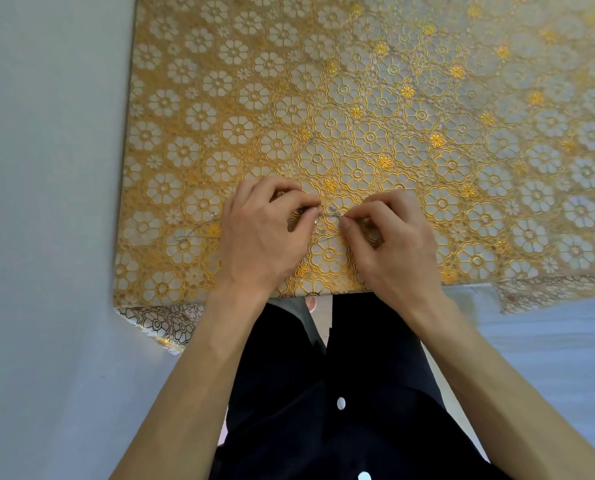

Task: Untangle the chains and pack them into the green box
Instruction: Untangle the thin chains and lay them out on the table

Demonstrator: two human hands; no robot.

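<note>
Left hand (263, 233): fingers pinched on the chains (330, 213).
Right hand (391, 237): fingertips pinched on the same tangle.
Chains: stretched between both hands above the gold floral tablecloth (393, 98); one strand trailed leftward.

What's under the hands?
A thin chain stretches between the left hand and right hand, over the flowery tablecloth. More chain trails left; the rest is hidden by fingers.
</note>
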